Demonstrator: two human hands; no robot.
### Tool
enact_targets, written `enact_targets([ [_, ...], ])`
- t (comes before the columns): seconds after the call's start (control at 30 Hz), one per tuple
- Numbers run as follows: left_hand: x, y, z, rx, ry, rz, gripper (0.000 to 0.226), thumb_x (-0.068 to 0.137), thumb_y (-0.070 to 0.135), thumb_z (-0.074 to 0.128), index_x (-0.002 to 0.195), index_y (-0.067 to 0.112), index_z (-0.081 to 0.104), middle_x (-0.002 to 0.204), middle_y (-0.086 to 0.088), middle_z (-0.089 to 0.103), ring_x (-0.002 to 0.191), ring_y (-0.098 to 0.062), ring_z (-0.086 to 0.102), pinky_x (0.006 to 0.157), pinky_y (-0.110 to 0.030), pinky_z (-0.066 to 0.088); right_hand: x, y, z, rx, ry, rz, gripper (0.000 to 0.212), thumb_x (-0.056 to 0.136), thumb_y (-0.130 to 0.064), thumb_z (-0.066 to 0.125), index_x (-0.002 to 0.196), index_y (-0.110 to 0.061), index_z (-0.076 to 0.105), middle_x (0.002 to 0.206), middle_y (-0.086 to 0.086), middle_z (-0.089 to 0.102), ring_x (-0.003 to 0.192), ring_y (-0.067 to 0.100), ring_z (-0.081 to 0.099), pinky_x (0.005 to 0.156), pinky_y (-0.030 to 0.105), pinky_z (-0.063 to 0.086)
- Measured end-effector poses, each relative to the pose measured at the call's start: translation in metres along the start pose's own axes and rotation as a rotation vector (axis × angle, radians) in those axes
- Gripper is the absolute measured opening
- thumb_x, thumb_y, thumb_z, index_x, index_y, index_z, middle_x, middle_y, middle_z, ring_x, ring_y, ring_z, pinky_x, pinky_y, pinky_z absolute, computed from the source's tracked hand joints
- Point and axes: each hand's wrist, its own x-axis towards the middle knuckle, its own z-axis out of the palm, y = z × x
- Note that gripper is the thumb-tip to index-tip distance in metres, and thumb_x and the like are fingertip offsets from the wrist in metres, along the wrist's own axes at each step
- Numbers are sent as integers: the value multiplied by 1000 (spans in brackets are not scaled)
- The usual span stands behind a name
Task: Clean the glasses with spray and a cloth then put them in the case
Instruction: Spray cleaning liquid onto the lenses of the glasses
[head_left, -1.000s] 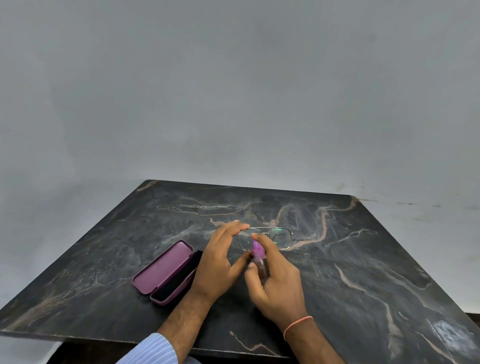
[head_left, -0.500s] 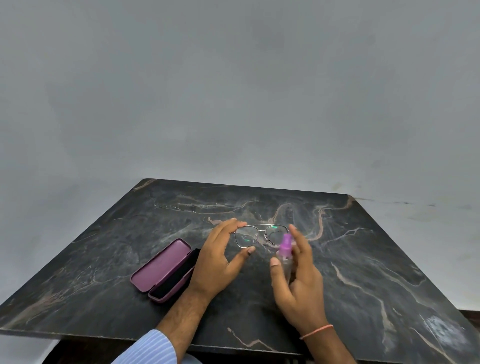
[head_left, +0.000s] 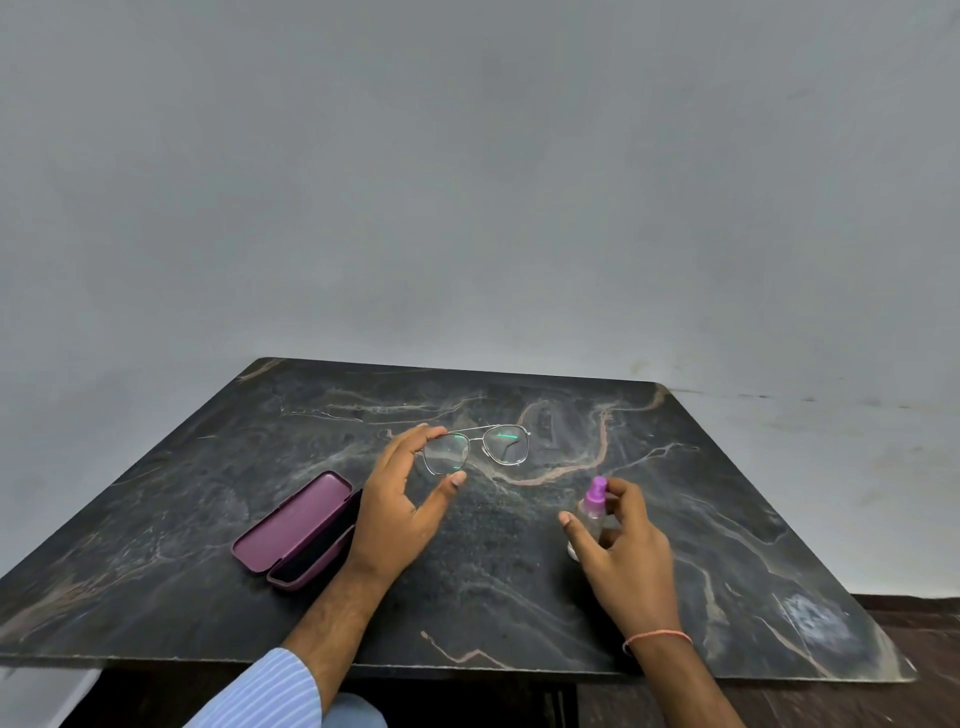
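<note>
Thin metal-framed glasses (head_left: 485, 448) are held up over the middle of the dark marble table (head_left: 727, 519). My left hand (head_left: 400, 504) grips them at the left lens, fingers on the top rim and thumb under it. A small clear spray bottle (head_left: 589, 514) with a purple nozzle stands upright to the right, its base at the table surface. My right hand (head_left: 623, 545) is wrapped loosely around it, thumb and fingers on its sides. A purple glasses case (head_left: 293, 530) lies open to the left of my left hand. No cloth is visible.
The table stands against a plain grey wall. Its front edge runs just below my wrists. A pale smudge (head_left: 815, 621) marks the table's near right corner. Dark floor shows at the right beyond the table.
My right hand has carried the spray bottle away from the glasses, down and to the right, to the table. My left hand kept the glasses and tilted them a little.
</note>
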Motion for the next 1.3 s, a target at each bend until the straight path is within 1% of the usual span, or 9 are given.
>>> enact_targets([
  [0.17,-1,14,-2,-112,62,-76,55,96,60,77,146,43,62,150,16,65,142,-13,63,115,-31,53,1,-2,-1,-43,-27,-20,60,85,-47,89,131,-41,50,111,-21,73,75,3,70,75,34,61],
  [0.37,-5,34,-3,-427,140,-211,47,90,52,83,134,55,68,147,5,73,146,-21,63,116,-36,56,-1,-7,-1,-30,56,-158,72,82,-54,89,141,-35,53,132,-24,57,124,-1,55,108,28,49],
  [0.57,-5,48,-5,-634,236,-382,47,97,44,85,140,36,68,142,18,76,145,-18,64,127,-50,46,-19,-34,5,-37,320,-566,43,92,-41,81,127,-23,65,132,-7,63,133,14,57,130,62,27],
  [0.7,-9,60,-3,-719,266,-480,61,95,52,84,148,28,66,153,1,71,140,-17,64,113,-43,48,-37,-64,21,71,232,-666,28,98,-34,79,121,-23,69,118,-9,66,116,12,63,118,38,43],
  [0.77,-10,68,-1,-794,296,-520,59,95,47,76,150,25,66,154,-1,70,135,-12,61,99,-33,47,-45,-82,32,159,90,-555,18,100,-36,76,116,-27,72,106,-17,68,102,6,65,95,25,52],
  [0.87,-11,73,6,-926,323,-569,43,104,42,72,142,21,67,142,14,73,132,-10,57,91,-31,46,-48,-105,46,385,-100,-153,4,98,-34,78,100,-34,81,89,-16,78,77,10,72,71,30,61],
  [1.0,-15,82,15,-1127,343,-611,40,97,45,66,128,23,74,142,12,75,138,-11,57,99,-27,52,-40,-125,64,684,-280,319,15,101,-27,77,91,-20,85,69,4,75,52,13,63,46,29,54],
  [1.13,-17,90,17,-1245,362,-651,30,104,44,59,124,31,76,137,12,78,141,-11,58,109,-30,49,-34,-133,74,740,-295,409,20,103,-27,73,89,-21,85,64,1,71,45,11,51,40,25,42],
  [1.3,-18,93,15,-1358,386,-648,29,104,41,58,121,25,76,129,9,82,120,-11,67,88,-26,65,-26,-132,80,792,-193,424,12,101,-24,77,94,-22,86,80,2,82,52,1,61,47,19,46],
])
